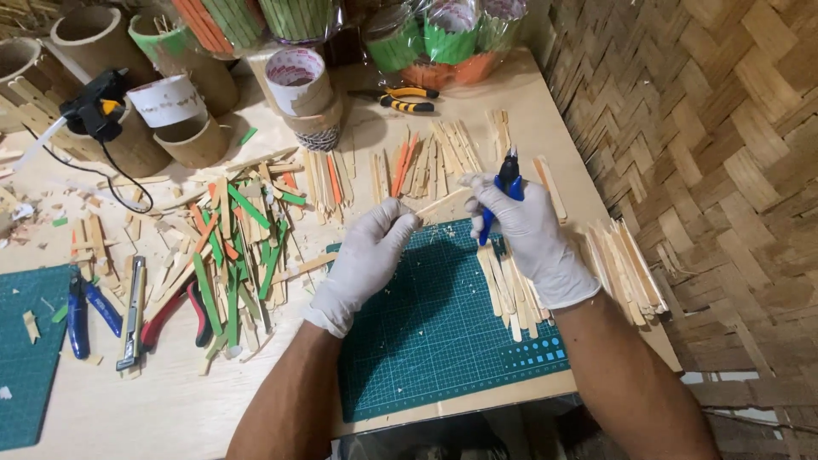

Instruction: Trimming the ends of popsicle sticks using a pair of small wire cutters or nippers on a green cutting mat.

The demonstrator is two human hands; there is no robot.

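Above the green cutting mat (443, 341), a thin wooden stick (440, 203) is pinched by the left hand (368, 255); blue-handled cutters (504, 192) are gripped by the right hand (532, 238). Being light, stiff and probably brittle, the stick is best held near its end.

A small craft workshop: a wooden worktop (528, 111) strewn with plain and coloured craft sticks (230, 238), a green cutting mat (443, 324), a glue gun (94, 106), pliers (405, 98) and cardboard tubes (94, 38), beside a woven bamboo wall (707, 128).
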